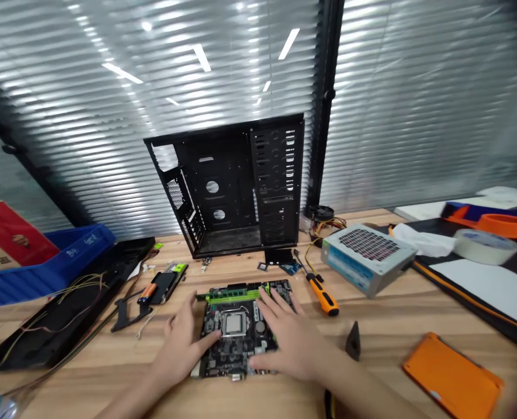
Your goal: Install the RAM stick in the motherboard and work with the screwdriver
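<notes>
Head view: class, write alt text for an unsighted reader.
A person's left hand and right hand rest on a motherboard on a wooden desk. Behind it stands an open black computer case, with a screwdriver and power supply to the right.

Motherboard before computer case, screwdriver right

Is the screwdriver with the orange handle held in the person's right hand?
No, the screwdriver lies on the wooden table, while the right hand rests on the motherboard.
</notes>
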Demonstrator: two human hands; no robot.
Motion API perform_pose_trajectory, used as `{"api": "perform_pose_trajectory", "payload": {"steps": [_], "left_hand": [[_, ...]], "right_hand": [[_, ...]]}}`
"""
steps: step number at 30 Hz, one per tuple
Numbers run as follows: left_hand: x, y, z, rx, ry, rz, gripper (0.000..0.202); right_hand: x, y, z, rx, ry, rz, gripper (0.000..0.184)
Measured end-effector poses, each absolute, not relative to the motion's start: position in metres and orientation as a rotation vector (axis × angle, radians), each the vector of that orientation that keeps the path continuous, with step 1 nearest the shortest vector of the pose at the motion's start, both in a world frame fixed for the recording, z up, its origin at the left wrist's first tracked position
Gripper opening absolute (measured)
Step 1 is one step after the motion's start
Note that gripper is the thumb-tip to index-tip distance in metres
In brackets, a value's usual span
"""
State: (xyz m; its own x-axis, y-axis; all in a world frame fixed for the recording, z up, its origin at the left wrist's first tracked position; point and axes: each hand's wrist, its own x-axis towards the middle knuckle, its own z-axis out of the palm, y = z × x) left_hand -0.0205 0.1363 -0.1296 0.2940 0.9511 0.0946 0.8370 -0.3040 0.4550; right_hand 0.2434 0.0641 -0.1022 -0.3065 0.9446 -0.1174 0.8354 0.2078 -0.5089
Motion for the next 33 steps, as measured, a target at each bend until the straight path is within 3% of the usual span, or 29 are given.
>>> {"api": "perform_pose_trajectory", "payload": {"steps": [5,17,21,33], "left_hand": [[-0.023,0.137,-0.137,2.223,1.539,0.569,0.085],[-0.029,0.133,-0.14,2.373,1.321,0.514,0.078],[-0.028,0.131,-0.14,2.341,1.391,0.507,0.085],[-0.031,0.13,-0.15,2.24,1.394,0.531,0.085]], "right_hand": [[0.245,0.063,-0.098,-1.717,-2.258,0.816,0.105],[0.246,0.07,-0.093,-1.759,-2.252,1.043,0.105],[0.244,0.072,-0.093,-1.814,-2.279,1.095,0.108],[0.249,0.07,-0.121,-1.648,-2.314,0.85,0.098]]}}
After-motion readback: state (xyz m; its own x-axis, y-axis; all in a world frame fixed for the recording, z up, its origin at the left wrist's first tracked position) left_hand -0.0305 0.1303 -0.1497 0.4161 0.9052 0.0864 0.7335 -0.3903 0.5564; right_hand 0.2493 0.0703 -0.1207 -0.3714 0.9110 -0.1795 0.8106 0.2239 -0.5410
